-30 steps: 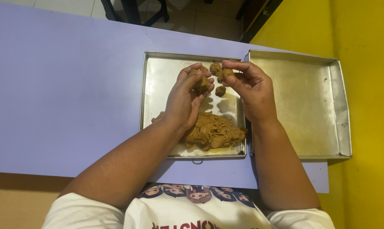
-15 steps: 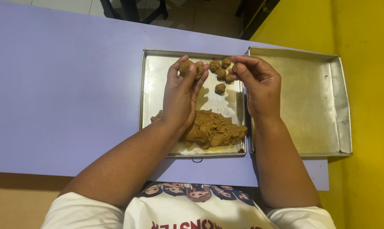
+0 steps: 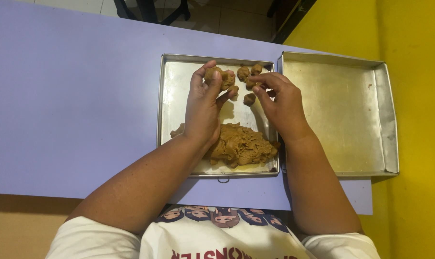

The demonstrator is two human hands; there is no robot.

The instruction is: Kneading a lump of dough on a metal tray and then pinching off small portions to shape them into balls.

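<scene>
Single head cam, looks steeply down, close over table [image 3: 73, 96]; trays near centre-right

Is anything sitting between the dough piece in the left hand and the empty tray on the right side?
Yes. The left hand grips a dough piece over the left tray. The right hand, several small dough balls and the two trays' adjoining rims lie between it and the empty tray.

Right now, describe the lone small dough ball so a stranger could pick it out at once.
Find the left metal tray on the purple table, the one holding the big dough mass. Look toward its far right corner, between the two hands. The lone dough ball lies by itself on bare metal, nearer the person than the clustered balls at the far rim.
</scene>
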